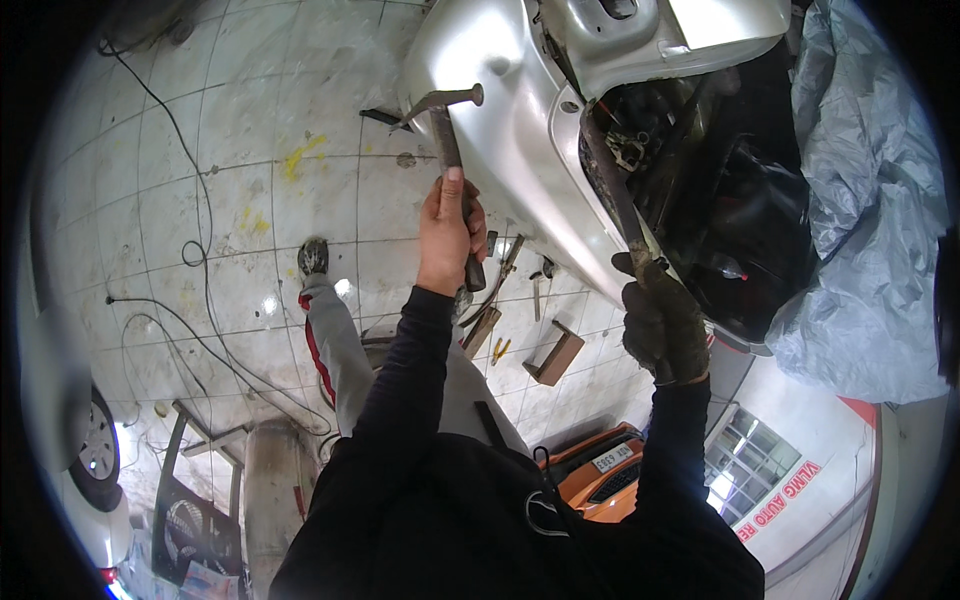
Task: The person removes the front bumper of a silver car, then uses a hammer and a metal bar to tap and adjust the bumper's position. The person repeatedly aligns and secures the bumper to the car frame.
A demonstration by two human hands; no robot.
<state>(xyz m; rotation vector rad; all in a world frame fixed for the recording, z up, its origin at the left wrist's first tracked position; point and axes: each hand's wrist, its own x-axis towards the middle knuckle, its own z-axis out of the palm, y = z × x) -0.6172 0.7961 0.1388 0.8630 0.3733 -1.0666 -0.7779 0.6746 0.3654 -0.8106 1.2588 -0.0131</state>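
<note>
My bare left hand [450,228] is closed round the handle of a hammer [444,135], whose long, narrow head is over a silver car body panel [500,170], near its left edge. My right hand [655,325], in a dark, grimy glove, grips a long, worn metal bar [618,185]. That bar runs up along the panel's opening, beside a dark engine bay [730,220] with parts inside; whether its tip touches the metal is unclear. A lighter metal piece higher on the body [650,30] has cut-outs in it.
Translucent plastic sheeting [860,180] drapes at the right. Pliers [500,350], a wooden block [550,355] and other tools lie on the tiled floor [250,180] by my legs [340,340]. Cables [205,250] cross the left. A white car's wheel [97,445], a metal stand [200,500] and an orange car [590,500] are behind.
</note>
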